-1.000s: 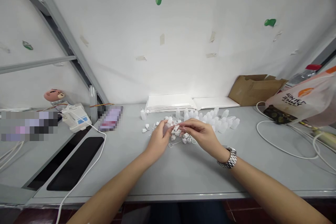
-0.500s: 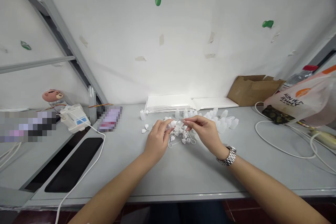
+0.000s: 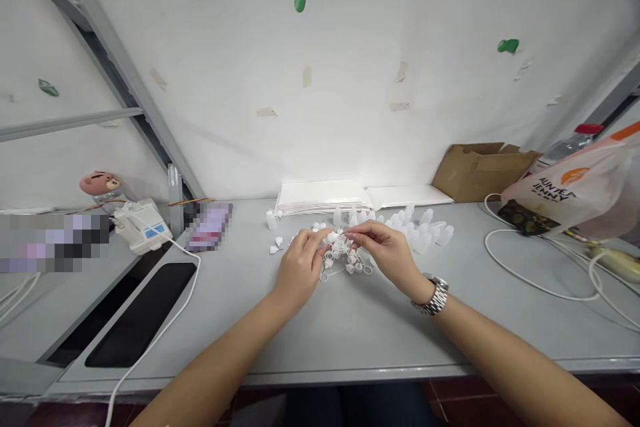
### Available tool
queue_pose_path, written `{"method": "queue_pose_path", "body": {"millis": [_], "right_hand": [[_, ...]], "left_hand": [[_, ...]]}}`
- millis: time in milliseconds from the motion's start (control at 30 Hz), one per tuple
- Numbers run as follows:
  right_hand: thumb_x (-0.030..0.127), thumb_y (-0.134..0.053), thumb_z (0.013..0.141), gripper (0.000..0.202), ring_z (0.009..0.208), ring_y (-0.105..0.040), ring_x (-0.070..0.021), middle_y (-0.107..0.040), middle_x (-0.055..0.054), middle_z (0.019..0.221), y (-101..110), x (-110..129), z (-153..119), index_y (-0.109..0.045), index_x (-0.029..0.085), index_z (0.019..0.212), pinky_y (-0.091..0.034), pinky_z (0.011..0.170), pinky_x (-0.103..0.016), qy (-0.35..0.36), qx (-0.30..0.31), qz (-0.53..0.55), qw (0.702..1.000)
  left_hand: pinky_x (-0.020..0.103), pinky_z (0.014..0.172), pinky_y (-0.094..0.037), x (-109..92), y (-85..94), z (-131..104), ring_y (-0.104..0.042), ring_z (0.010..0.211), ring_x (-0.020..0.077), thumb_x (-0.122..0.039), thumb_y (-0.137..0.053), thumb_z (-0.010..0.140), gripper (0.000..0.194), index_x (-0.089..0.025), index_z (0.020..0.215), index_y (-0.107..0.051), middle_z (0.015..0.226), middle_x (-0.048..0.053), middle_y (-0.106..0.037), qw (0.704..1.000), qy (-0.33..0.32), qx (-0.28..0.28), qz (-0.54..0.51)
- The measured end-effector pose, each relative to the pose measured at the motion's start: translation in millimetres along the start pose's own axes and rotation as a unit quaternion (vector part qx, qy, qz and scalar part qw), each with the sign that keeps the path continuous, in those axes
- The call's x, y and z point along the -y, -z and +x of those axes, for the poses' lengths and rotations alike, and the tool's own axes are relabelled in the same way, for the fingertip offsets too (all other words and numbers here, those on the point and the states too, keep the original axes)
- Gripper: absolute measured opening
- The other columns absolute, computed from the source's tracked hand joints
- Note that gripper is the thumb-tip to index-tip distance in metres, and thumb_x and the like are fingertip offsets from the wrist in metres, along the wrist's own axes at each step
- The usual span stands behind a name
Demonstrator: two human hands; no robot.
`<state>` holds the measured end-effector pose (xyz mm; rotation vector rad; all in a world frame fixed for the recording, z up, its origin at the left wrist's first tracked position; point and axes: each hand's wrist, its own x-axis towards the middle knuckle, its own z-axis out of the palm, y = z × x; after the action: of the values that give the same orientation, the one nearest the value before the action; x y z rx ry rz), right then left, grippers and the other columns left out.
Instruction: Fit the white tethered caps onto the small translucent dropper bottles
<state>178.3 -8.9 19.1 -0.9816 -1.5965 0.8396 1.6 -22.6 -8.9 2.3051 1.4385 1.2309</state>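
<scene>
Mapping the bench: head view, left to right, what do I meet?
Pink bear-head figurine, small upright bottle, left grip, white plastic piece, right grip, cardboard box, AUNTEA JENNY plastic bag.

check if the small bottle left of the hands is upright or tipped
Upright: the small bottle stands on its base, neck up.

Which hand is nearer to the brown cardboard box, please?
Right. The right hand is in front of the cardboard box and to its left; the left hand is farther left.
</scene>
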Motion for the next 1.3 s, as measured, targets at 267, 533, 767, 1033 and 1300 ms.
{"method": "queue_pose_path", "body": {"millis": [267,533,767,1033,1300], "right_hand": [[0.029,-0.061,0.075,0.01,0.062,-0.06,-0.014,-0.065,-0.002,0.072,-0.5,0.8,-0.2,-0.068,0.021,0.075,-0.049,0.062,-0.031,-0.01,0.003,0.014,1.0],[0.029,-0.058,0.078,0.014,0.06,-0.058,-0.0128,-0.061,0.0,0.061,0.9,0.9,2.1,-0.066,0.018,0.075,-0.048,0.063,-0.029,-0.042,0.018,0.049,0.998],[0.035,-0.059,0.077,0.02,0.054,-0.055,-0.0114,-0.059,0.001,0.059,0.8,-0.9,4.2,-0.061,0.017,0.07,-0.044,0.057,-0.027,-0.063,0.039,0.08,0.994],[0.033,-0.062,0.075,0.018,0.053,-0.054,-0.0108,-0.057,0.002,0.054,0.0,3.3,3.2,-0.06,0.017,0.068,-0.043,0.056,-0.027,-0.101,0.059,0.127,0.985],[0.03,-0.063,0.073,0.014,0.054,-0.054,-0.0101,-0.059,0.002,0.062,0.0,2.2,4.4,-0.065,0.018,0.081,-0.045,0.06,-0.028,-0.099,0.043,0.158,0.982]], "left_hand": [[0.026,0.069,-0.041,-0.3,0.4,0.2,-0.051,0.079,0.0153,-0.017,-0.035,0.087,0.032,-0.026,0.113,-0.05,0.088,0.004,-0.051,1.0,-0.004,0.0,0.005],[0.027,0.07,-0.041,-0.9,1.1,-0.5,-0.052,0.08,0.0158,-0.018,-0.035,0.087,0.032,-0.027,0.113,-0.05,0.091,0.004,-0.052,1.0,0.006,-0.004,0.011],[0.026,0.07,-0.042,-1.3,0.4,0.1,-0.052,0.079,0.0144,-0.017,-0.037,0.087,0.031,-0.026,0.113,-0.05,0.091,0.003,-0.052,1.0,-0.007,-0.011,0.02],[0.026,0.07,-0.044,0.7,0.7,-0.6,-0.053,0.08,0.0136,-0.016,-0.038,0.087,0.03,-0.026,0.113,-0.049,0.091,0.003,-0.053,0.999,-0.017,-0.017,0.041],[0.026,0.072,-0.044,0.0,0.1,1.0,-0.054,0.081,0.0131,-0.017,-0.038,0.087,0.029,-0.026,0.113,-0.049,0.091,0.002,-0.054,0.999,-0.004,-0.015,0.048]]}}
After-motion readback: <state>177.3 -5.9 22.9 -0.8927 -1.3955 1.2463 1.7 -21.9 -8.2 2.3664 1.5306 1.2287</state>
